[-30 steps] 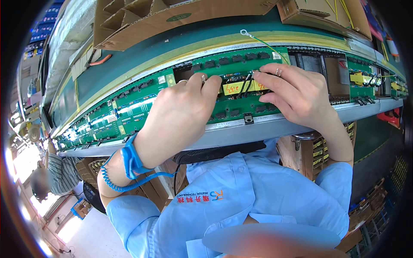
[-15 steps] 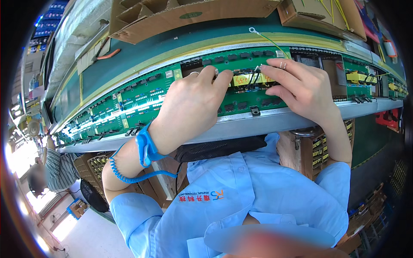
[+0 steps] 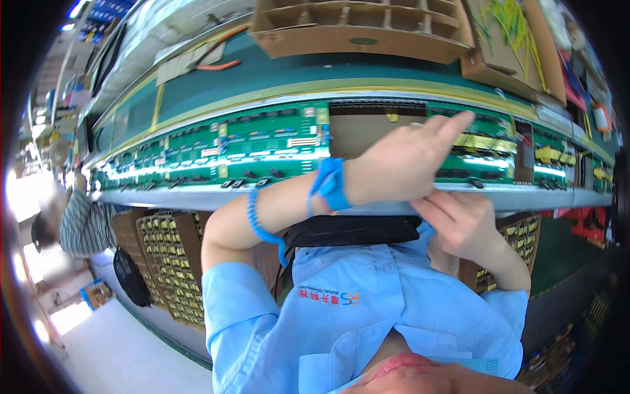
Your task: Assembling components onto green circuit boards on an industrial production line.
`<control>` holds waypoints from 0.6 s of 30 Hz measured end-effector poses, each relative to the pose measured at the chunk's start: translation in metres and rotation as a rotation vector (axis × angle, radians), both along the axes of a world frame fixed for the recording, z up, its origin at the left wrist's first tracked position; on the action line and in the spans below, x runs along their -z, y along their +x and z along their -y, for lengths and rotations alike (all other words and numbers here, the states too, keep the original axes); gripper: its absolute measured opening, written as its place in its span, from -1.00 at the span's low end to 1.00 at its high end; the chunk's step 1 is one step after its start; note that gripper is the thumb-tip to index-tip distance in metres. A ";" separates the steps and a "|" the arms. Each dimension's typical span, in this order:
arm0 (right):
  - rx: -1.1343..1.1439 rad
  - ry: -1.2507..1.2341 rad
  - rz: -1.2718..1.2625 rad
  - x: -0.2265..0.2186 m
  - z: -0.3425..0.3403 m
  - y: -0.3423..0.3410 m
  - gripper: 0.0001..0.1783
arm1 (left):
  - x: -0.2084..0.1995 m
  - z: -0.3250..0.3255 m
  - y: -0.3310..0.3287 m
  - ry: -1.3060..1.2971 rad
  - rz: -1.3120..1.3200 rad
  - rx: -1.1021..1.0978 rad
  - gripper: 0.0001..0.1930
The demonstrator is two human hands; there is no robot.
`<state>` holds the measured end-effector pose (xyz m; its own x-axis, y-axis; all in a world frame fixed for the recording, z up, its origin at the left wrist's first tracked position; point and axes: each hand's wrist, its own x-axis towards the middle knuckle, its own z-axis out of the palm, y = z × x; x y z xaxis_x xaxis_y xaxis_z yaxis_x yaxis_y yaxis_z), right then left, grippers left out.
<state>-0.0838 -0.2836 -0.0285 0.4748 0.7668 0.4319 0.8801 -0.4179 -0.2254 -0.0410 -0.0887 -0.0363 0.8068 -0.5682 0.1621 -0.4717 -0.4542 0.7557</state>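
Observation:
A green circuit board (image 3: 469,172) with a yellow wrapped component (image 3: 489,143) lies in the long metal-edged track (image 3: 289,191). My left hand (image 3: 407,161) reaches across its left end, index finger stretched out to the right over the board. A blue wrist strap (image 3: 331,184) with a coiled blue cord (image 3: 262,226) is on my left wrist. My right hand (image 3: 459,223) is lower, in front of the track's near edge and close under my left hand. Its fingers are drawn together; anything between them is hidden.
More green boards (image 3: 262,141) line the track at left and right. Behind stand a divided cardboard box (image 3: 361,43) and a box of yellow-green wires (image 3: 515,46). Orange-handled pliers (image 3: 220,65) lie far left. Trays of yellow parts (image 3: 170,262) are below; a person in stripes (image 3: 85,223) is left.
My right hand has come off the board, down toward me. My left hand has moved right over the board's left end. The view has shifted, and a gap shows left of the board.

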 end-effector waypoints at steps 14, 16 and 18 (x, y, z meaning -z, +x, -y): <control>0.330 -0.511 -0.038 0.016 0.021 -0.002 -0.45 | 0.001 -0.153 -0.097 0.195 0.266 -0.674 -0.50; 0.363 -0.539 -0.030 0.013 0.029 0.000 -0.46 | 0.014 -0.184 -0.114 0.338 0.289 -0.762 -0.50; 0.374 -0.548 -0.014 0.017 0.041 0.004 -0.50 | 0.019 -0.200 -0.125 0.448 0.288 -0.766 -0.48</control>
<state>-0.0802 -0.3244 -0.0455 0.7545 0.6561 0.0183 0.6518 -0.7523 0.0961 -0.1664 0.1115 -0.0550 0.9501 0.0445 0.3086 -0.0648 -0.9400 0.3350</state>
